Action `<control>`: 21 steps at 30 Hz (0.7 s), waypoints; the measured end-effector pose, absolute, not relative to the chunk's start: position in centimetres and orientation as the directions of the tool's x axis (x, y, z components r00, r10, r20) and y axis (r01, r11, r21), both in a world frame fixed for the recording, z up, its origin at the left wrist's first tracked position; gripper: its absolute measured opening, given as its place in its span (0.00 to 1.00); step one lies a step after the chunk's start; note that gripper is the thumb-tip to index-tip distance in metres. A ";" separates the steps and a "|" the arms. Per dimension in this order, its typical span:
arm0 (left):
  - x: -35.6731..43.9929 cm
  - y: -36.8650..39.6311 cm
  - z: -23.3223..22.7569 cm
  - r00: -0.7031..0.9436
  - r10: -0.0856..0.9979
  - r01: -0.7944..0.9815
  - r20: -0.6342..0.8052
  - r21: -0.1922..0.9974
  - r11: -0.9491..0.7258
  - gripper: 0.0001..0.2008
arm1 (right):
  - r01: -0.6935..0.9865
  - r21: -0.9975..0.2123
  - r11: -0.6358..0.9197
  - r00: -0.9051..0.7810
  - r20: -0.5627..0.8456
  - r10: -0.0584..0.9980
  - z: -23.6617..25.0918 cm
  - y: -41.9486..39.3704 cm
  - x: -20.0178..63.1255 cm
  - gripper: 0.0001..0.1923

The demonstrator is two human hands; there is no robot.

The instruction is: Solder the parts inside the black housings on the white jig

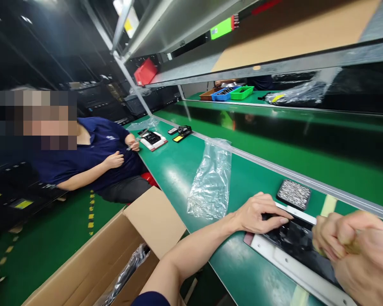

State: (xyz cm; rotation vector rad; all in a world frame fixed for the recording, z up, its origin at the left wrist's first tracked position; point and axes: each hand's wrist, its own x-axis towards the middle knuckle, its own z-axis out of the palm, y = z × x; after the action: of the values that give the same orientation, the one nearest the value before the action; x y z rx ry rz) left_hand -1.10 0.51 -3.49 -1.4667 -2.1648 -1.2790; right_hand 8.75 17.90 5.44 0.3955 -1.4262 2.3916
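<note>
My left hand [261, 214] lies over the near-left end of a long, glossy black part [293, 238]. Its thumb and forefinger press on the part, and the other fingers are curled. The part sits in a white fixture [281, 257] with screw holes along its side. My right hand [357, 246] is clenched in a fist above the right portion of the part; whatever is inside is hidden and slightly blurred. Just behind the fixture stands a small black tray of many tiny metal pieces [294, 193], probably screws.
A clear plastic bag [210, 182] lies on the green bench [175, 170]. At lower left, an open cardboard box [83, 259] holds a bagged black item. A co-worker [98, 148] sits beyond, near another white fixture [153, 141]. A metal shelf [274, 63] hangs over the bench.
</note>
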 end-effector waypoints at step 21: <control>0.1 -0.3 -1.9 -0.510 0.608 0.792 0.609 0.609 0.054 0.12 | -0.568 -0.789 -0.234 -0.820 0.521 0.237 7.3 15.2 9.5 0.21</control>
State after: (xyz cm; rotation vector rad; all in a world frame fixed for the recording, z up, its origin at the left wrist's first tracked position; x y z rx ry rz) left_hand 0.07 -0.28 -1.87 -1.4415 -2.1344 -1.4433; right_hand 9.47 15.20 7.27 0.4000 -1.5188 2.0891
